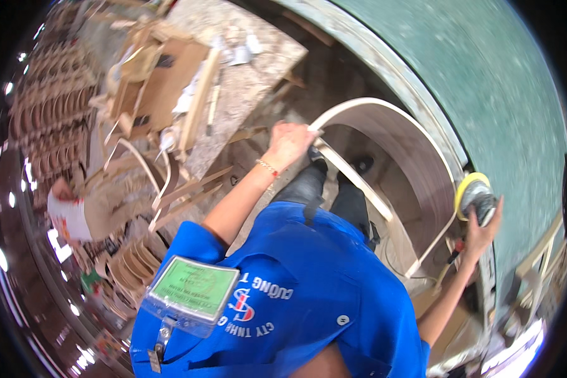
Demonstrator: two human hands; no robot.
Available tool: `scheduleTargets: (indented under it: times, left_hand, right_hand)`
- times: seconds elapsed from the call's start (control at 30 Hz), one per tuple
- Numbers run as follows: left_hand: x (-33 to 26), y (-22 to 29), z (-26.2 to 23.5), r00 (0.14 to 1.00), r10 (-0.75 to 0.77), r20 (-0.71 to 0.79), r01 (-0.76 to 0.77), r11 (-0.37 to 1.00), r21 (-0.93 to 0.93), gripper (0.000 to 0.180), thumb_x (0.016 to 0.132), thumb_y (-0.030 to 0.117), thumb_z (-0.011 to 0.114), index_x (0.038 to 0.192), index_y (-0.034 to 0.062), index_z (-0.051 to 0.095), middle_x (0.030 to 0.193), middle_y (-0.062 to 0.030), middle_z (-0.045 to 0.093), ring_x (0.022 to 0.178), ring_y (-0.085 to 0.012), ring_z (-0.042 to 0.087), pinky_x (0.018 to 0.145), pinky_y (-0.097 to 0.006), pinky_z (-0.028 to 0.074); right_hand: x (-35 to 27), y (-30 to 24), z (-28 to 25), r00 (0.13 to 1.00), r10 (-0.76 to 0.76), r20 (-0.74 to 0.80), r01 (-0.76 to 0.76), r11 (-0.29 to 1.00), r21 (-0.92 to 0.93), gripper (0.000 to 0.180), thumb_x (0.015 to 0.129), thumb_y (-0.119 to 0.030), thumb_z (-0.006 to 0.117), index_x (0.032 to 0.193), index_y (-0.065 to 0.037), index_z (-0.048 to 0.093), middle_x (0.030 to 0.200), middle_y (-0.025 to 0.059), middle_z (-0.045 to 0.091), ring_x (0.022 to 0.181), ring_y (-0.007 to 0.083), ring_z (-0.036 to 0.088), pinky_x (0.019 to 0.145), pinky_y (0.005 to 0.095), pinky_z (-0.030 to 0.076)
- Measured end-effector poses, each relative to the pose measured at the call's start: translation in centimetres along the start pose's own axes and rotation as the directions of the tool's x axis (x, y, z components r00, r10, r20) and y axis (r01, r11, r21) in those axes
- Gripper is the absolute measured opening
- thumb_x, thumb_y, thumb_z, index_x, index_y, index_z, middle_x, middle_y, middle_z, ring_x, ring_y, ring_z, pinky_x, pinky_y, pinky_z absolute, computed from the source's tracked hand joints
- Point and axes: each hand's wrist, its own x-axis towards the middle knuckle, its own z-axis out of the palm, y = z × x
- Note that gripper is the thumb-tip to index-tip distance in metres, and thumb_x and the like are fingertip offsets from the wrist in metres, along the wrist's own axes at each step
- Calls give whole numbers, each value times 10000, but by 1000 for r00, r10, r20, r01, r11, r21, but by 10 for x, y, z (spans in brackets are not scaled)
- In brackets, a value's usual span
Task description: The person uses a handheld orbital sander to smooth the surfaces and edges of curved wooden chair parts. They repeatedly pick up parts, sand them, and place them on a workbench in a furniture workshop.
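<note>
A curved wooden panel (pixel 416 160), bent like a wide U with a pale edge, stands in front of me beside the green-topped table. A pale straight wooden bar (pixel 356 181) runs across its opening. My left hand (pixel 290 143) is closed on the panel's far left end. In my right hand (pixel 481 232) is a sander (pixel 479 200) with a round yellow pad and a dark body. The pad's edge is at the panel's right side, by the table edge; whether it touches the wood I cannot tell. A hose with a red-and-black fitting (pixel 458 247) hangs below that hand.
The green table (pixel 510 94) fills the right side. At the upper left, a worn tabletop (pixel 258 82) carries a wooden frame (pixel 170 82) and scraps. Another person (pixel 75 211) is at the left, near stacked curved wooden parts (pixel 50 113). My shoes (pixel 362 165) are under the panel.
</note>
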Motion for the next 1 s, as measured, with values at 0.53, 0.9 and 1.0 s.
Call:
scheduleTargets:
  times: [0.53,0.9,1.0]
  left_hand:
    - [-54,-195,-43,749,-592,-297,602,796,-68,244,839,208,594,1047,81,598,975,-128,601,973,-301,583,823,-433,460]
    - [-131,-161,-82,690,-652,313,338,-91,-937,179,913,200,555,1037,71,547,945,-75,660,748,-174,650,646,-308,508]
    - [-156,-143,-108,612,-719,330,239,-230,-943,270,927,233,566,1144,74,531,909,-23,636,722,-76,608,641,-223,494]
  right_hand:
    - [139,-114,112,831,-552,-75,537,830,-152,508,824,-96,647,1304,-45,489,1229,186,548,1134,324,517,958,397,402]
    - [27,-380,255,453,-839,303,618,540,571,405,792,-24,601,1184,-125,577,1152,157,560,1035,334,562,850,383,471]
    - [7,-451,325,191,-974,123,864,226,449,462,784,-31,562,1235,-118,519,1223,161,518,1114,340,514,929,415,416]
